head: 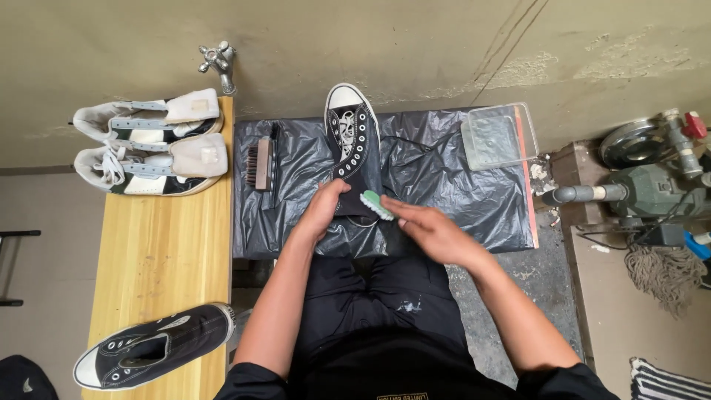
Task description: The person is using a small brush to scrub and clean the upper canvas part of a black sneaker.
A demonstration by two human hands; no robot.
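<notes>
- So, biggest first: wooden bench (159, 259) on the left, and just right of it a table under a black plastic sheet (444, 178).
- White sneakers (148, 141) sit as a pair at the bench's far end; a lone black sneaker (152, 355) lies at the near end.
- High-top (354, 148), black canvas, lies mid-sheet with its toe pointing far, laces loose.
- Clear tray (498, 135) sits at the sheet's far right corner.
- Left hand (324, 207) grips the high-top's near end, fingers curled round the edge.
- Right hand (429, 230) has its fingers together, pressing a green brush (376, 204) onto the shoe.
- Dark brush (261, 163) lies left of the high-top.
</notes>
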